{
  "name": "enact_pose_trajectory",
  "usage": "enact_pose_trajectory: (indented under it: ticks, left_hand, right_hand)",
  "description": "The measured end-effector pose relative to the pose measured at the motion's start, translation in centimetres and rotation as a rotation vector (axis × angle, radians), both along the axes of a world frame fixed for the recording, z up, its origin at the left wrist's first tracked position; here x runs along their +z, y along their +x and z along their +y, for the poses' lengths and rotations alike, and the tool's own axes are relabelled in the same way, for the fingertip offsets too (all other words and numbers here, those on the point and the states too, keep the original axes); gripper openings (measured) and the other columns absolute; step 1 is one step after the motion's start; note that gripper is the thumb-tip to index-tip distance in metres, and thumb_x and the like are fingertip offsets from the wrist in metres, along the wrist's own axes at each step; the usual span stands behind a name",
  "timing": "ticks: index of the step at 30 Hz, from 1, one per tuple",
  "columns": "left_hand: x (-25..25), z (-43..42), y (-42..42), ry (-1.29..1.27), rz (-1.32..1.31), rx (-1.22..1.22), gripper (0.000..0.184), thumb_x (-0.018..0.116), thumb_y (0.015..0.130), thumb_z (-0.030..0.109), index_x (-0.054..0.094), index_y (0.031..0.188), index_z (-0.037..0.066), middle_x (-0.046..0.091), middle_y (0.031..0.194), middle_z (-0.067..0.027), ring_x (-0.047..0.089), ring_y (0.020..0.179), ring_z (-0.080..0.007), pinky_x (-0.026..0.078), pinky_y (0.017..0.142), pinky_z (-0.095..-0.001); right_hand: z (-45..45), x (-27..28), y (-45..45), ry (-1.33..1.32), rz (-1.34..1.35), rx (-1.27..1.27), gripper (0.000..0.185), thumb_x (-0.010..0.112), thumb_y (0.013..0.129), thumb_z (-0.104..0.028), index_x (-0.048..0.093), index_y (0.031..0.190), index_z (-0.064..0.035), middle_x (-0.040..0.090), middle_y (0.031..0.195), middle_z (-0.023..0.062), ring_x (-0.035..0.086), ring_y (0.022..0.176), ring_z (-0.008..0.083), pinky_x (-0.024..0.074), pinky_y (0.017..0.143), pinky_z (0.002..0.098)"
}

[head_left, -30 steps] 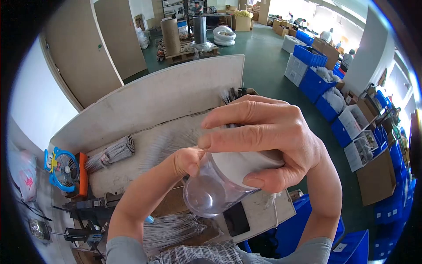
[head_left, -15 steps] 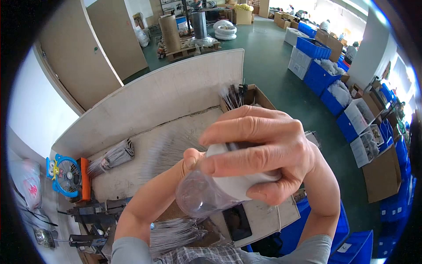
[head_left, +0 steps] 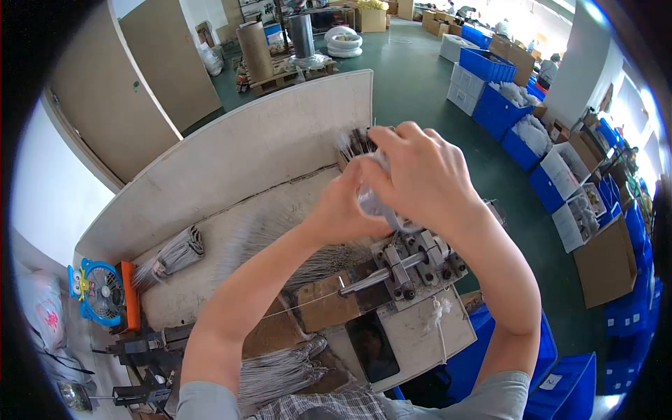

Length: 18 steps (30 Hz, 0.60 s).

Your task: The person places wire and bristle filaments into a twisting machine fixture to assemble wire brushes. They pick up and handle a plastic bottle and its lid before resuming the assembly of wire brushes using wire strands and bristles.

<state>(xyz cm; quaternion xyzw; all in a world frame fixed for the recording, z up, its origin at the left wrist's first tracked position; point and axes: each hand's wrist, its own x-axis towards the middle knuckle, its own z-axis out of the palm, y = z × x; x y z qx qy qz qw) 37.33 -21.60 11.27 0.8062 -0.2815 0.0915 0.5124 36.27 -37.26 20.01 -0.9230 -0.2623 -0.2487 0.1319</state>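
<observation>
A clear plastic container (head_left: 373,201), mostly hidden by fingers, is between my two hands above the far right part of the bench. My left hand (head_left: 346,203) is curled round its near left side. Over its top and right side, my right hand (head_left: 420,168) is closed. Below them, a metal clamp device (head_left: 413,262) with a rod is fixed on the bench. Thin wire bristles (head_left: 315,262) lie left of the device. A dark phone (head_left: 372,346) rests nearer to me.
A tied wire bundle (head_left: 175,253) and a blue fan (head_left: 101,290) are at the left. More wires (head_left: 280,374) lie at the near edge. The bench's raised board (head_left: 238,150) runs along the back. Blue bins (head_left: 500,112) line the right; people are far off.
Both hands have moved up and away from me with the container, uncovering the metal device. My left fingers now show round the container. The view has shifted slightly.
</observation>
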Motion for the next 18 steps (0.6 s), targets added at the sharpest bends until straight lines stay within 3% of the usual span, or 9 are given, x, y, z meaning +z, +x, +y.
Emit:
enact_pose_trajectory:
  ticks: [4, 5, 8, 11, 14, 18]
  left_hand:
    - [-2.0, -3.9, 4.1, 0.029, -0.093, 0.158, 0.081, 0.086, 0.056, 0.035, 0.048, 0.122, 0.005, 0.062, 0.111, -0.0151, 0.060, 0.101, -0.0312, 0.048, 0.088, -0.0386]
    - [-2.6, -4.7, 5.0, 0.033, -0.132, 0.163, 0.081, 0.086, 0.056, 0.035, 0.049, 0.121, 0.005, 0.062, 0.112, -0.0155, 0.060, 0.100, -0.0333, 0.048, 0.087, -0.0393]
    - [-6.2, -6.7, 7.9, 0.052, -0.165, 0.189, 0.079, 0.086, 0.056, 0.033, 0.051, 0.121, 0.005, 0.062, 0.112, -0.0151, 0.060, 0.100, -0.0342, 0.048, 0.088, -0.0410]
    - [-8.0, -8.2, 8.4, 0.086, -0.023, 0.212, 0.080, 0.086, 0.055, 0.033, 0.051, 0.122, 0.005, 0.064, 0.108, -0.0153, 0.060, 0.101, -0.0355, 0.049, 0.088, -0.0421]
    - [-9.5, -9.2, 9.1, 0.027, 0.020, 0.136, 0.080, 0.085, 0.056, 0.031, 0.049, 0.123, 0.006, 0.065, 0.105, -0.0158, 0.060, 0.101, -0.0370, 0.049, 0.088, -0.0429]
    - [-10.2, -10.2, 9.1, 0.020, 0.215, 0.081, 0.075, 0.084, 0.058, 0.028, 0.050, 0.121, 0.004, 0.065, 0.105, -0.0171, 0.060, 0.103, -0.0369, 0.049, 0.088, -0.0427]
  right_hand:
    - [-1.0, -1.7, 4.5, -0.057, 0.071, -0.237, 0.037, 0.056, 0.087, -0.037, 0.068, 0.098, -0.0034, 0.064, 0.097, 0.0184, 0.065, 0.092, 0.0370, 0.0552, 0.074, 0.0454]
    - [-1.6, -1.7, 5.4, -0.091, 0.170, -0.267, 0.044, 0.060, 0.085, -0.041, 0.062, 0.115, -0.0093, 0.063, 0.101, 0.0190, 0.064, 0.096, 0.0369, 0.0516, 0.082, 0.0464]
    - [-3.7, -3.7, 7.5, -0.125, 0.292, -0.184, 0.061, 0.066, 0.078, -0.044, 0.055, 0.128, -0.0104, 0.056, 0.118, 0.0212, 0.056, 0.111, 0.0388, 0.0475, 0.093, 0.0463]
    - [-5.9, -4.9, 8.3, -0.221, 0.467, -0.096, 0.080, 0.071, 0.069, -0.043, 0.047, 0.137, -0.0113, 0.046, 0.132, 0.0210, 0.046, 0.122, 0.0398, 0.0433, 0.100, 0.0459]
    - [-7.7, -6.7, 9.6, -0.236, 0.555, -0.076, 0.088, 0.075, 0.063, -0.040, 0.044, 0.140, -0.0115, 0.042, 0.137, 0.0197, 0.044, 0.125, 0.0395, 0.0417, 0.102, 0.0451]
    - [-8.1, -7.8, 10.9, -0.290, 0.680, -0.123, 0.090, 0.076, 0.063, -0.039, 0.041, 0.142, -0.0116, 0.042, 0.138, 0.0201, 0.044, 0.125, 0.0396, 0.0417, 0.102, 0.0455]
